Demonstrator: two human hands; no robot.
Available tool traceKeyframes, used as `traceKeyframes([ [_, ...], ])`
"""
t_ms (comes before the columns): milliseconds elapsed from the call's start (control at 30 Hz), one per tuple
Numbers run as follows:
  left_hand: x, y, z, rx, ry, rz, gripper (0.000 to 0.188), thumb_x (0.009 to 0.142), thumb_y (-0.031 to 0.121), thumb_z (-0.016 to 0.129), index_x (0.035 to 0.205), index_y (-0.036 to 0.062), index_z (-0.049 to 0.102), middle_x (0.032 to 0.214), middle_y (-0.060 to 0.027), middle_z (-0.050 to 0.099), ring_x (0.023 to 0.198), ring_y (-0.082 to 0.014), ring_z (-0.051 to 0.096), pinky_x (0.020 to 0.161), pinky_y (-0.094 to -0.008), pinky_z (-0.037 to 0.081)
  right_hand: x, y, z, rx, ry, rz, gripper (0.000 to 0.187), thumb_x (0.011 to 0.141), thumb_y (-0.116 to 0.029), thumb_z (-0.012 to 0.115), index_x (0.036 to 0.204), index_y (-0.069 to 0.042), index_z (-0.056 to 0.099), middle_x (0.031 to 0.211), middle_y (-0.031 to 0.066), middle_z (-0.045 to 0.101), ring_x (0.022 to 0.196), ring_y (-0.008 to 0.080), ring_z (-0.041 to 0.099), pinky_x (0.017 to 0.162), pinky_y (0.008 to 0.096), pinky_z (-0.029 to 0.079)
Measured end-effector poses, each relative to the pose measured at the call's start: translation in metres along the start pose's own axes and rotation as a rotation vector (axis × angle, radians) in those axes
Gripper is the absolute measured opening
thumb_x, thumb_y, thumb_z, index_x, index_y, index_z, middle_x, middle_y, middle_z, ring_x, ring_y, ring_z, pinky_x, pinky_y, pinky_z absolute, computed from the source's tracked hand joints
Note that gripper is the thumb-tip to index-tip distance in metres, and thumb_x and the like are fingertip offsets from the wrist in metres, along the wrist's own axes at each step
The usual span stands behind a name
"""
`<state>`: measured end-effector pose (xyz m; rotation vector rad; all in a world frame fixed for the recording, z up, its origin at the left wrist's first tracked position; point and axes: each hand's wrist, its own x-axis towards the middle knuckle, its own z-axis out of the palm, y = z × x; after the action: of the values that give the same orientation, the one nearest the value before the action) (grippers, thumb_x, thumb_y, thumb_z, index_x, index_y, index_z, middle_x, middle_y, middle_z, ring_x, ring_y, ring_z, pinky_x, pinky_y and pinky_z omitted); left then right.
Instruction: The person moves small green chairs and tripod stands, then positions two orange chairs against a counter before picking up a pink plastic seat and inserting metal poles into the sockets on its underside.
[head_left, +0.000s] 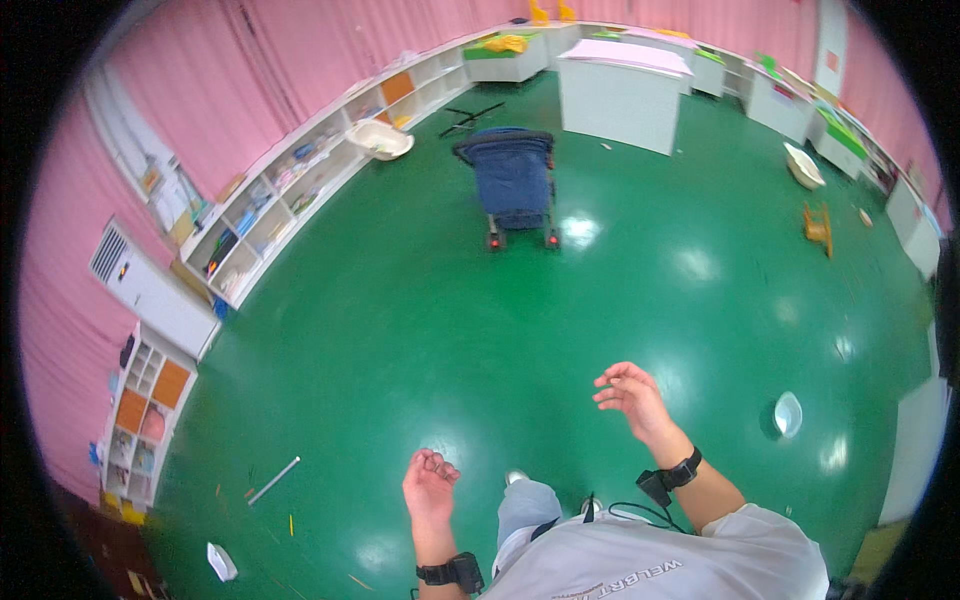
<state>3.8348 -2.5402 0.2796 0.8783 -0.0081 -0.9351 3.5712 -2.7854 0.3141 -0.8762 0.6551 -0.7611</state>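
Over the green floor, my left hand point(430, 488) is held up with its fingers loosely bent and nothing in the palm. To its right and a little farther forward, my right hand point(628, 393) hangs in the air, fingers partly spread, also holding nothing. Each wrist carries a black strap with a small box. A dark blue stroller point(514, 180) stands on the floor ahead, well beyond both hands and touched by neither. The nearest thing to the right hand's side is a pale basin point(787, 414) lying on the floor.
Low white shelves point(262, 217) line the left wall, where a cream tub point(380, 139) sits. A white counter point(622, 98) stands far ahead. On the right are another tub point(803, 167) and a small wooden stool point(817, 229). A white rod point(274, 481) lies near left.
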Motion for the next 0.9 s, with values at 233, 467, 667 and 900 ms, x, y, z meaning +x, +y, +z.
traceKeyframes([
  [233, 0.205, 0.058, -0.007, -0.213, 0.088, 0.103, 0.012, 0.087, 0.025, 0.054, 0.088, 0.0145, 0.057, 0.077, 0.0027, 0.057, 0.067, -0.0168, 0.053, 0.063, -0.0343, 0.042, 0.219, 0.033, 0.080, 0.046, -0.104, 0.120, 0.013, 0.085, -0.010, 0.052, 0.098, -0.006, 0.053, 0.095, 0.0115, 0.062, 0.079, 0.0231, 0.064, 0.070, 0.0344, 0.053],
  [467, 0.437, 0.192, 0.069, -0.141, 0.051, 0.180, 0.013, 0.089, 0.024, 0.054, 0.092, 0.0115, 0.055, 0.077, 0.0003, 0.055, 0.069, -0.0169, 0.052, 0.065, -0.0343, 0.043, 0.418, -0.003, 0.168, 0.021, -0.095, 0.020, 0.013, 0.086, -0.008, 0.049, 0.098, -0.005, 0.054, 0.095, 0.0108, 0.063, 0.078, 0.0221, 0.064, 0.069, 0.0332, 0.053],
  [667, 0.651, 0.282, 0.125, 0.061, -0.077, 0.249, 0.010, 0.092, 0.021, 0.051, 0.093, 0.0107, 0.053, 0.079, -0.0005, 0.056, 0.068, -0.0151, 0.053, 0.063, -0.0308, 0.045, 0.591, -0.014, 0.201, 0.126, -0.034, 0.007, 0.013, 0.085, -0.011, 0.052, 0.097, -0.005, 0.054, 0.093, 0.0106, 0.063, 0.078, 0.0224, 0.064, 0.069, 0.0332, 0.053],
  [900, 0.884, 0.363, 0.200, 0.057, -0.085, 0.380, 0.011, 0.091, 0.023, 0.052, 0.090, 0.0124, 0.056, 0.078, 0.0020, 0.057, 0.069, -0.0145, 0.054, 0.063, -0.0311, 0.046, 0.834, -0.022, 0.244, 0.191, -0.071, 0.022, 0.015, 0.085, -0.011, 0.052, 0.099, -0.006, 0.054, 0.094, 0.0110, 0.063, 0.078, 0.0216, 0.064, 0.068, 0.0329, 0.053],
])
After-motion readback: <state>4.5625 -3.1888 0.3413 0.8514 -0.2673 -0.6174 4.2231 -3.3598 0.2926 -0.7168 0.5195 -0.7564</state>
